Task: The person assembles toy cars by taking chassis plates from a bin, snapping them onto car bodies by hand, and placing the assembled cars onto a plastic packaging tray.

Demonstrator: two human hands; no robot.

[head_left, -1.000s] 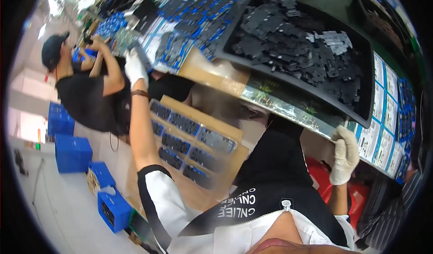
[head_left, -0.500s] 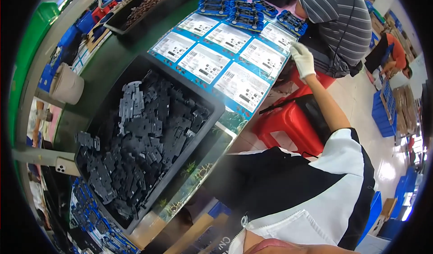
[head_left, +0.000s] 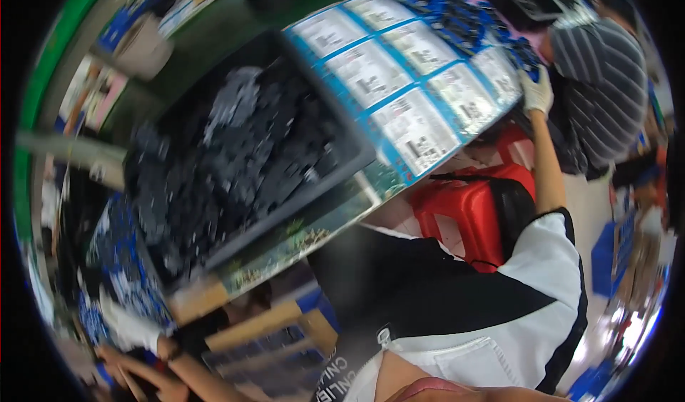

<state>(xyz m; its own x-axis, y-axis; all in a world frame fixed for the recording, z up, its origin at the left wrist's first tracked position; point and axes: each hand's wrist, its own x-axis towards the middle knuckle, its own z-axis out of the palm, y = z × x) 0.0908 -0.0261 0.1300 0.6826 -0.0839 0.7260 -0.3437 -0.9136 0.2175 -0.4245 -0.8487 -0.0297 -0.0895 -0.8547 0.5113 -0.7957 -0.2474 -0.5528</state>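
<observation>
My right hand (head_left: 536, 93), in a white glove, reaches far out at the upper right. Its fingers close on the near end of a blue toy car (head_left: 526, 58), whose dark underside faces up. More blue toy cars (head_left: 467, 25) lie crowded behind it on the printed sheets. At the lower left, my gloved left hand (head_left: 130, 325) is over or beside other blue toy cars (head_left: 125, 252); motion smears its fingers. Between the hands stands a big black tray (head_left: 346, 152) heaped with black and dark grey plastic parts (head_left: 235, 152).
White and blue printed card sheets (head_left: 414, 131) cover the table right of the tray. A co-worker in a striped shirt (head_left: 603, 81) sits at the far right. Near my right arm is a red stool (head_left: 457, 195). Bare fingers, apparently another person's (head_left: 143, 373), show below my left hand.
My right hand has moved from the card sheets' edge onto a blue toy car. My left hand has come into view at the lower left. The whole view has turned and blurred.
</observation>
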